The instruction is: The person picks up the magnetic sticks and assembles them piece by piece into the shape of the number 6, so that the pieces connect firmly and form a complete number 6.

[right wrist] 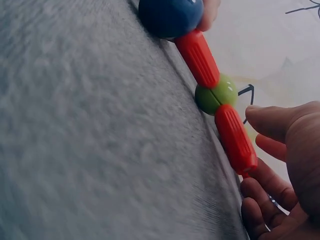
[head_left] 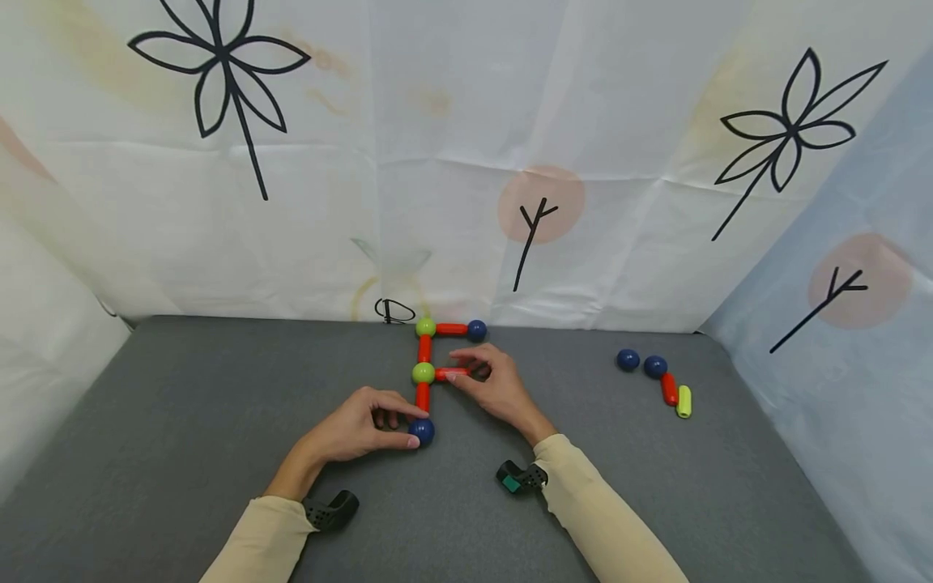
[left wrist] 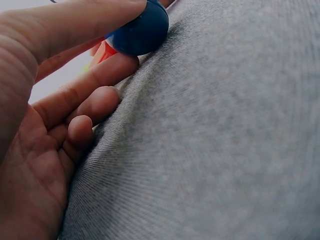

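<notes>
Biggest risk I see: the whole stick-and-ball frame skews. It lies flat near the middle of the counter's far edge, long side running back toward the near edge, and both hands are at it. Left hand pinches the near blue ball between thumb and fingers; a twist there would probably swing everything or pull the near red rod out. Right hand is at the branch rod: thumb and index finger apart, astride it, can't tell if either touches. That rod's outer end is bare, so a sideways nudge could turn it or work it loose from the middle green ball. Can't tell how the joints hold.

Around: patterned cloth rises along the far edge, just behind the top green ball and far blue ball. Little give that way; a push would likely jam the frame there. Right sleeve comes in over the near edge, strap hanging by the wrist; could brush pieces if lowered. Toward the far right corner, spares: left loose ball and right loose ball, both blue, may roll if bumped; then a spare red rod and a yellow-green rod just beside it.
</notes>
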Tool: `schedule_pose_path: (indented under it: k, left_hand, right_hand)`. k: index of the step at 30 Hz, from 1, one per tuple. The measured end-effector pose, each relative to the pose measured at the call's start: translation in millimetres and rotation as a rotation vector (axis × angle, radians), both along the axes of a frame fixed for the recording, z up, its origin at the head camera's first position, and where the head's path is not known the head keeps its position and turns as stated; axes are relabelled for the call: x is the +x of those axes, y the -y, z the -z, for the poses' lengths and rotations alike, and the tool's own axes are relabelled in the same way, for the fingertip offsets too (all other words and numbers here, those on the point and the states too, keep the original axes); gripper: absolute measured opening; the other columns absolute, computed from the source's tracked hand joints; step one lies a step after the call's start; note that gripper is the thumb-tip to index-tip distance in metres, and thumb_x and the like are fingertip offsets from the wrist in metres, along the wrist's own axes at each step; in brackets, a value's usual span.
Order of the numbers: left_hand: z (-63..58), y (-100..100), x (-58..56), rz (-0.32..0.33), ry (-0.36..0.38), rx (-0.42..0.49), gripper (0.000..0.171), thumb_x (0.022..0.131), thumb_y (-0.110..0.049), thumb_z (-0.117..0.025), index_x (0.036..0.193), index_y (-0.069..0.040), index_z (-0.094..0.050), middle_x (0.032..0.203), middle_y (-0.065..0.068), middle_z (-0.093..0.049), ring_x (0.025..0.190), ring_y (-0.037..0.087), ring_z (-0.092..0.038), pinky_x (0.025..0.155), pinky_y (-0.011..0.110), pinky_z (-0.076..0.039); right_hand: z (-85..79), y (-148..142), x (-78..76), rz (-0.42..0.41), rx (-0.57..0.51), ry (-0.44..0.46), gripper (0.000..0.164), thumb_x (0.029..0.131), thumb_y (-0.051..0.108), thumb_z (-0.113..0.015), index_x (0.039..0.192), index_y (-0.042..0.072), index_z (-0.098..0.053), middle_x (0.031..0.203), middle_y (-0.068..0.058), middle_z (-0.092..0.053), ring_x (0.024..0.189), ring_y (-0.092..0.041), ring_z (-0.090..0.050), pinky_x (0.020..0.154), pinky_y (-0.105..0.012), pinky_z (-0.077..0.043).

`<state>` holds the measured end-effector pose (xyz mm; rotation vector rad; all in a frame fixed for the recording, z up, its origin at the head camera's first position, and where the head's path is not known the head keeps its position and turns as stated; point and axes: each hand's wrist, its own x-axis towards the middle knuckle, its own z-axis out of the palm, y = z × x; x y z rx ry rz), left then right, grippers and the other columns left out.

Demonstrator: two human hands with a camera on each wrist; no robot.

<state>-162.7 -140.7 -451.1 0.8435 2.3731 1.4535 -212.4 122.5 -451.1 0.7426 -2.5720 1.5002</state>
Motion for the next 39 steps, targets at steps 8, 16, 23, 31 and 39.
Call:
schedule_pose_path:
  k: [8,16,23,31,39]
  left_hand:
    - [0.2,0,0.6,0.003,0.004,-0.001,0.033,0.086,-0.026,-0.084,0.117,-0.017,-0.079,0.09,-0.003,-0.069,0.074,0.014,-0.055,0.067,0.027,-0.045]
    - [0.3,2,1.6,0.007,0.004,0.0,0.034,0.086,-0.026,-0.083,0.118,-0.016,-0.078,0.09,-0.002,-0.068,0.074,0.014,-0.055,0.067,0.027,-0.045]
    - [1.1,2,1.5,0.014,-0.003,-0.004,0.034,0.087,-0.027,-0.083,0.119,-0.017,-0.078,0.091,-0.002,-0.068,0.076,0.014,-0.055,0.068,0.027,-0.045]
    - [0.6,2,0.7,0.015,-0.001,-0.009,0.033,0.087,-0.027,-0.083,0.118,-0.019,-0.078,0.092,-0.004,-0.068,0.076,0.014,-0.055,0.068,0.026,-0.045]
    - [0.9,1,0.1,0.014,-0.002,-0.005,0.034,0.087,-0.027,-0.083,0.118,-0.016,-0.078,0.091,-0.004,-0.068,0.078,0.014,-0.056,0.068,0.026,-0.045]
  right_hand:
    - [-7.6,-14,0.8,0.021,0.013,0.02,0.036,0.092,0.02,-0.077,0.125,0.006,-0.072,0.115,-0.014,-0.066,0.106,-0.027,-0.062,0.089,-0.048,-0.05]
    - [-12.8,-41,3.4,0.078,0.021,-0.013,0.036,0.091,0.017,-0.078,0.124,0.005,-0.072,0.112,-0.014,-0.066,0.104,-0.026,-0.062,0.086,-0.047,-0.049]
    - [-18.9,-76,6.3,0.164,0.04,-0.06,0.036,0.091,0.014,-0.077,0.125,0.002,-0.07,0.112,-0.015,-0.066,0.1,-0.03,-0.062,0.084,-0.048,-0.049]
    - [-23.5,-126,11.8,0.283,0.069,-0.109,0.034,0.093,0.01,-0.074,0.125,0.001,-0.069,0.113,-0.017,-0.066,0.1,-0.033,-0.061,0.085,-0.05,-0.049]
    - [-27.0,-170,15.3,0.42,0.123,-0.168,0.034,0.091,0.007,-0.076,0.124,-0.002,-0.069,0.112,-0.021,-0.067,0.095,-0.032,-0.059,0.08,-0.025,-0.046]
